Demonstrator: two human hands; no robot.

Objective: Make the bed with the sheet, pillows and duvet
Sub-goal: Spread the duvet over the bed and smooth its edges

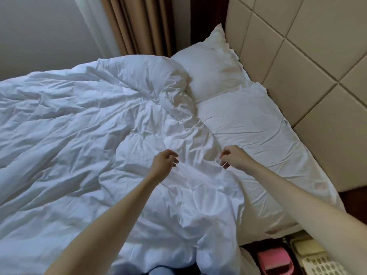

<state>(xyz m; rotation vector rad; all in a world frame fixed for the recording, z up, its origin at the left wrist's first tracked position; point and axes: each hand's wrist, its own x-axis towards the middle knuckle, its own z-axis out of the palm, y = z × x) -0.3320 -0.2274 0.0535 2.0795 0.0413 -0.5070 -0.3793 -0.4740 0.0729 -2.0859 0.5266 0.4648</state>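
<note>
A crumpled white duvet covers most of the bed, its upper edge bunched up short of the pillows. Two white pillows lie at the headboard: a far one and a near one. My left hand hovers over the duvet's middle with its fingers loosely curled and holds nothing. My right hand hangs just above the duvet's edge beside the near pillow. Its fingers are bent too, with a gap between thumb and fingers. The sheet is hidden under the bedding.
A padded beige headboard runs along the right. Brown curtains hang behind the bed's far side. At the lower right, a bedside surface holds a pink object and a cream telephone.
</note>
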